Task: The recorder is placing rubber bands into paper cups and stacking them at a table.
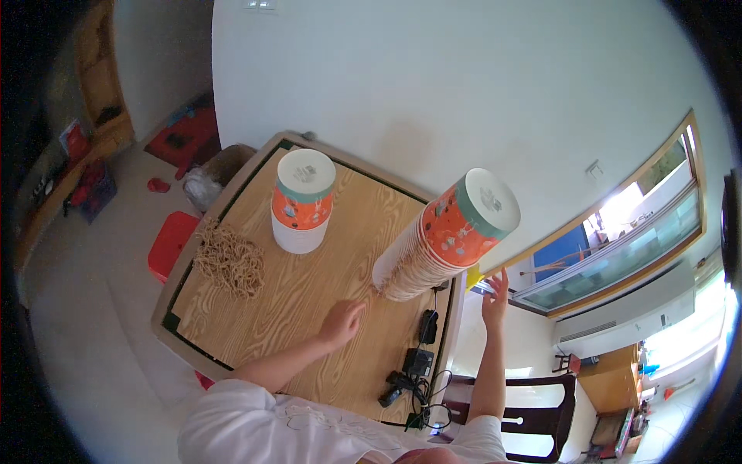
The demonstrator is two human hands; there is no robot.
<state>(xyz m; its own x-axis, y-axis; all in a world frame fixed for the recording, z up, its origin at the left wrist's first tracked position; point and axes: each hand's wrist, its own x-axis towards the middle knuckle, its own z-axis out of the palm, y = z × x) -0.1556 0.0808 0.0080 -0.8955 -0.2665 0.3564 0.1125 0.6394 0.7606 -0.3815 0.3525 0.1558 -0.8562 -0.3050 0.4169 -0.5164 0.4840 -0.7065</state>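
Over the front middle of the wooden table, my left hand (342,325) is closed in a loose curl, with nothing showing in its fingers. My right hand (496,298) is raised past the table's right edge with its fingers apart and empty, close to a tall leaning stack of upside-down paper buckets (461,232). That stack has orange and green outsides and many layered rims with tan cord along them. Further left stands a shorter upside-down stack of matching buckets (304,203). A tangled heap of tan cord (229,261) lies at the table's left side.
Black adapters and cables (417,371) lie along the right front of the table (309,309). A dark wooden chair (541,414) stands to the right. Left of the table are a red stool (171,246) and a cardboard box (229,164). A white wall rises behind.
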